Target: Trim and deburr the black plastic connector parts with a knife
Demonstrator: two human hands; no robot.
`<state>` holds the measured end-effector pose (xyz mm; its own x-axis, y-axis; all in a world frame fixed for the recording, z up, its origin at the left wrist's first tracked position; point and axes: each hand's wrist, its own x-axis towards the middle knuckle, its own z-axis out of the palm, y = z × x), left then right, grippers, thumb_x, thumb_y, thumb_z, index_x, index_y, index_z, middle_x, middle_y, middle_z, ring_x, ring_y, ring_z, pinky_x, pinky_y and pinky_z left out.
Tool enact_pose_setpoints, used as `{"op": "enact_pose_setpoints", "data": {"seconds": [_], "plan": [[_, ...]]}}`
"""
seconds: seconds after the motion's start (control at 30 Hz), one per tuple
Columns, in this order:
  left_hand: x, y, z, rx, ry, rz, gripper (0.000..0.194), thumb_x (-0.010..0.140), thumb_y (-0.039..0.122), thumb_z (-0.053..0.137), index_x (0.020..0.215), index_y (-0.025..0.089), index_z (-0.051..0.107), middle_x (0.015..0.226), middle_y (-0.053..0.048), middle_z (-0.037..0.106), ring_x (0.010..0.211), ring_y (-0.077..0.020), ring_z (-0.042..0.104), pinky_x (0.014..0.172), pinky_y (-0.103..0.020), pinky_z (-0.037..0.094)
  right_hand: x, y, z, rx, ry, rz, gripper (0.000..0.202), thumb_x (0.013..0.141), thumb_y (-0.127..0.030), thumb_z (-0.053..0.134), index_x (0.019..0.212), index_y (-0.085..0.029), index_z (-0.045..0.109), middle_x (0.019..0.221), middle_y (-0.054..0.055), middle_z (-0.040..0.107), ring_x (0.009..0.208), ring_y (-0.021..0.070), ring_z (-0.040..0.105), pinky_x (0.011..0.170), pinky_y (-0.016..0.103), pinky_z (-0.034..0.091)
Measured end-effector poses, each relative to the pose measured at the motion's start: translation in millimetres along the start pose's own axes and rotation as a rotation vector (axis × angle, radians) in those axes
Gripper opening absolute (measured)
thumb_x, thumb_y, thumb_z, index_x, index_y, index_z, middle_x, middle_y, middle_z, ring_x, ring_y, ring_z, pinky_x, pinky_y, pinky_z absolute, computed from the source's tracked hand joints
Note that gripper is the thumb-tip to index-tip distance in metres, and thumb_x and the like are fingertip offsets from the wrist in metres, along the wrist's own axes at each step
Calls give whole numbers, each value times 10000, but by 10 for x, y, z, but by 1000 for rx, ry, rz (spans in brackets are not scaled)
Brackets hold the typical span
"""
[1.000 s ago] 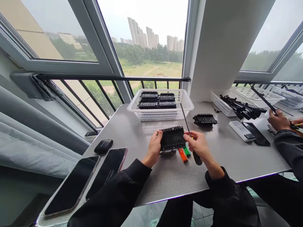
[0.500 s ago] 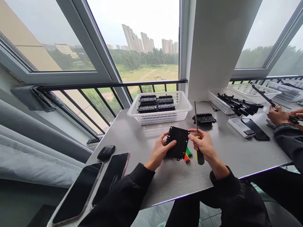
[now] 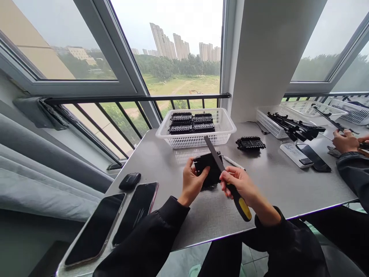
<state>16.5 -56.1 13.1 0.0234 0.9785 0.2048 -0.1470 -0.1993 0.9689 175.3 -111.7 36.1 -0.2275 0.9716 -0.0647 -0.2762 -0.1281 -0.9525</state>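
Screwdriver (image 3: 227, 177) now tilted in right hand (image 3: 240, 184), left hand (image 3: 193, 182) gripping black block (image 3: 209, 169), basket (image 3: 221, 132) holding blocks (image 3: 191, 122)

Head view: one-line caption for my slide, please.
Left hand grips a black plastic module while the right hand angles a yellow-handled screwdriver across it.

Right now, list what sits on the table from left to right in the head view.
Two phones → small black case → left hand → right hand holding the screwdriver → white remote → co-worker's hand.

Single head view looks forward and down, close over the table (image 3: 276, 184), facing the windows (image 3: 184, 50)
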Motion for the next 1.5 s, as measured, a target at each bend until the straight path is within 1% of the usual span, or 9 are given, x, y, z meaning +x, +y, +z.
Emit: {"op": "enact_pose_setpoints", "data": {"seconds": [0.17, 0.37, 0.6, 0.67, 0.73, 0.93, 1.03, 1.27, 1.5], "plan": [[-36, 14, 10, 52, -7, 97, 315, 704, 301, 768, 852, 194, 511, 637, 49, 637, 527, -94, 584, 485, -174, 455, 35, 115, 115, -142, 22, 0, 474, 803, -640, 582, 737, -172, 550, 505, -19, 580, 345, 74, 446, 319, 179, 327], [-58, 69, 30, 29, 36, 52, 330, 671, 296, 787, 802, 205, 497, 602, 62, 605, 496, -98, 557, 484, -192, 446, 34, 86, 23, -282, 129, -51, 456, 820, -630, 559, 714, -186, 552, 498, -18, 559, 332, 85, 413, 319, 210, 290], [-32, 79, 20, 14, 54, -2, 334, 660, 293, 787, 839, 205, 519, 631, 45, 629, 532, -126, 598, 505, -213, 474, -75, -10, -3, -842, 485, -281, 390, 930, -482, 461, 667, -208, 549, 526, 4, 542, 467, 130, 449, 486, 266, 314], [-24, 83, 10, 24, 63, 2, 343, 666, 304, 784, 854, 207, 514, 649, 39, 639, 560, -139, 618, 528, -227, 496, -98, -41, -17, -889, 572, -311, 377, 947, -462, 435, 684, -213, 541, 532, 3, 540, 476, 135, 450, 504, 270, 309], [-27, 85, 8, 36, 58, 11, 345, 669, 311, 782, 854, 209, 509, 652, 39, 638, 562, -140, 619, 526, -228, 496, -115, -60, -17, -816, 523, -279, 373, 952, -467, 427, 703, -215, 542, 542, 4, 559, 467, 135, 465, 498, 264, 324], [-69, 68, 27, 79, 1, 75, 315, 676, 281, 772, 819, 216, 500, 590, 62, 601, 499, -111, 560, 485, -202, 429, -108, 46, 130, -522, 124, -101, 380, 920, -504, 474, 704, -204, 559, 534, -7, 562, 395, 99, 428, 391, 223, 308], [-75, 78, 24, 94, -4, 104, 318, 669, 269, 775, 819, 218, 499, 591, 63, 605, 498, -109, 554, 487, -202, 419, -56, 116, 143, -423, 51, -31, 407, 909, -542, 467, 707, -199, 552, 511, -21, 539, 345, 79, 372, 341, 209, 272], [-79, 117, 33, 55, 54, 68, 335, 659, 272, 783, 797, 223, 481, 580, 66, 590, 499, -117, 552, 489, -209, 429, -22, 83, 4, -502, 210, -101, 423, 901, -567, 466, 686, -211, 547, 491, -12, 539, 360, 101, 404, 379, 240, 288], [-56, 97, 31, 42, 71, 49, 343, 650, 263, 788, 790, 219, 478, 603, 63, 595, 511, -115, 559, 488, -203, 418, -150, -44, 70, -893, 476, -274, 360, 945, -427, 431, 667, -222, 530, 528, 3, 538, 482, 142, 449, 512, 278, 289]]}}
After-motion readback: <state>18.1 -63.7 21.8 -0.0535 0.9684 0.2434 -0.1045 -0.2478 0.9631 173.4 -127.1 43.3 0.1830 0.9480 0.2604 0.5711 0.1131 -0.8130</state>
